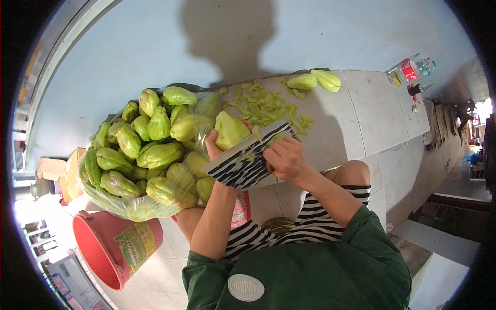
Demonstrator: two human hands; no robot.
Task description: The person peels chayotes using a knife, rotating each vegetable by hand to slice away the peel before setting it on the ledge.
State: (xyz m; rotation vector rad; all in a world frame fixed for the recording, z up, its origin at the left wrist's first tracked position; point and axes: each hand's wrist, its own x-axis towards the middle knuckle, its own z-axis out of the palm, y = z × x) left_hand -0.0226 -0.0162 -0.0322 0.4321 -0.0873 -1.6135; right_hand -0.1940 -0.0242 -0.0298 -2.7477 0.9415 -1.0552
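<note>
**Peeled green fruit gripped beside a flat striped piece, over a tiled ledge**

In the head view, clock directions are taken from the hands, with twelve at the top. A pale tiled ledge [351, 119] is seen from twelve to three o'clock, against a light blue wall [336, 31] on which a shadow of a head is cast. Tiled floor is seen below, towards eight o'clock, and bright openings lie at the far left and right edges.

The peeled fruit [229, 131] is clamped in the left hand [213, 146], with its fingers curled around the sides. The fingers of the right hand [286, 158] are bent closed at the right-hand edge of the flat striped piece [242, 164]; whether this is a blade cannot be told. Scraps of green peel cling to the piece.

By the left hand, at nine o'clock, a clear plastic bag [137, 211] is filled with green fruits [159, 124]. Peelings [263, 106] are strewn between twelve and one, and two pale fruits [314, 80] are laid at one o'clock. A plastic bottle [408, 71] is tipped over at two. A red bucket [95, 248] is tilted at eight; cardboard [70, 173] is seen at nine, beyond the bag. The lower part of the peeled fruit and part of the left hand are hidden by the striped piece.
</note>
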